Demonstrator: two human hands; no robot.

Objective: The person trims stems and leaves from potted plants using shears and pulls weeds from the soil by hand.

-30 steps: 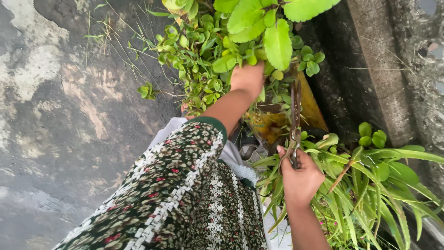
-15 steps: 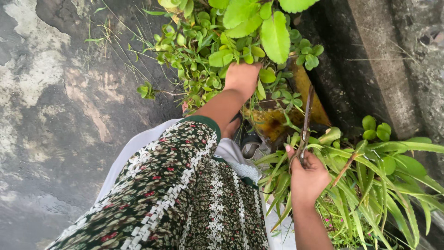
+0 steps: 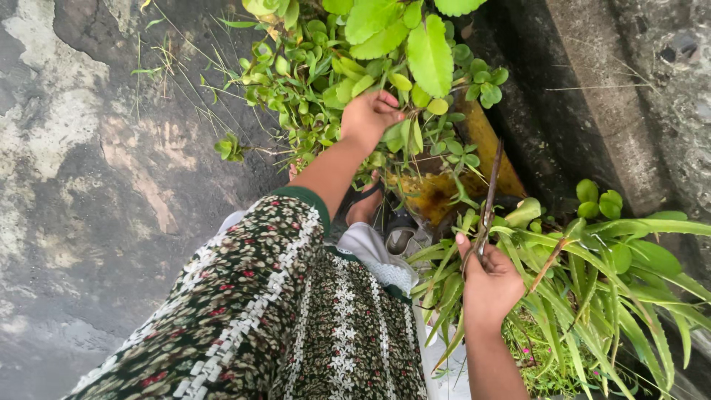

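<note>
Green leafy stems (image 3: 404, 137) in left hand's (image 3: 368, 118) closed fingers; right hand's (image 3: 490, 285) fingers pinching brown twig (image 3: 490, 196).

Single view, head-worn camera, looking steeply down the person's front. Patterned sleeve (image 3: 244, 296) fills the near lower left, close to the lens. Both hands sit at arm's length: left hand (image 3: 370, 118) far centre among leafy plants (image 3: 385, 44), right hand (image 3: 489, 285) nearer, lower right. Mottled concrete ground (image 3: 81, 170) spans the left; a dark stone edge (image 3: 592, 104) runs along the far right.
</note>
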